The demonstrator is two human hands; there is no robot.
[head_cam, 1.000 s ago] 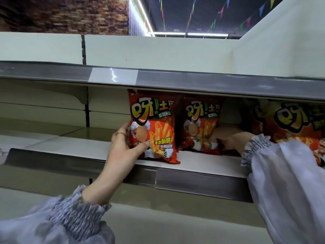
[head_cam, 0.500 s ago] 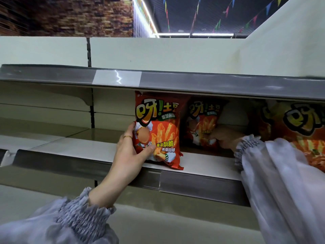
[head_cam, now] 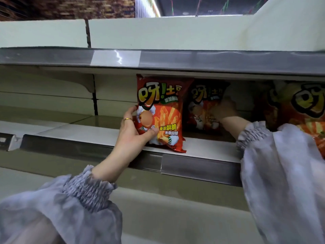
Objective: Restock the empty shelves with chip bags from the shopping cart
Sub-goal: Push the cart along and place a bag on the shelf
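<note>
A red-orange chip bag (head_cam: pixel 163 106) stands upright near the front edge of the middle shelf (head_cam: pixel 91 136). My left hand (head_cam: pixel 133 132) grips its lower left corner, thumb across the front. Behind it to the right a second identical bag (head_cam: pixel 202 106) stands deeper in the shadow. My right hand (head_cam: pixel 223 110) reaches in and holds that bag's right side, fingers curled on it. A third bag (head_cam: pixel 299 110) of the same kind fills the far right, partly hidden by my right sleeve.
The upper shelf's metal price rail (head_cam: pixel 175 59) overhangs the bags closely. The shelf stretch to the left (head_cam: pixel 44 120) holds no goods. A lower shelf board (head_cam: pixel 158 205) lies under my arms. The shopping cart is out of view.
The front bag has shifted slightly back and more upright under my left hand. My right hand has moved up the second bag's side, pushing it deeper into the shelf.
</note>
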